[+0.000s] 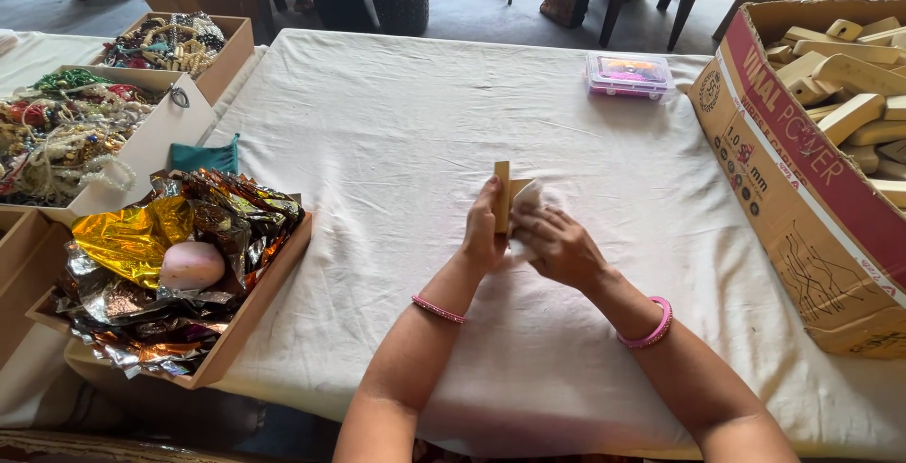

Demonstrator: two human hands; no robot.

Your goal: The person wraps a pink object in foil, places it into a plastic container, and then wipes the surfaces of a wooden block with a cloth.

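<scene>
wooden block [502,189] half hidden by hands, cloth [525,197] bunched

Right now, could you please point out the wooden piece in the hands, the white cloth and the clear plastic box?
wooden piece [502,183]: head view, upper end above the fingers.
white cloth [527,196]: head view, bunched top.
clear plastic box [629,75]: head view, lid middle.

A small tan wooden block [502,195] stands upright, white cloth [525,201] pressed against it.

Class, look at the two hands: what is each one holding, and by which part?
The left hand grips a small wooden block by its lower half, upright. The right hand presses a white cloth against the block's side.
</scene>
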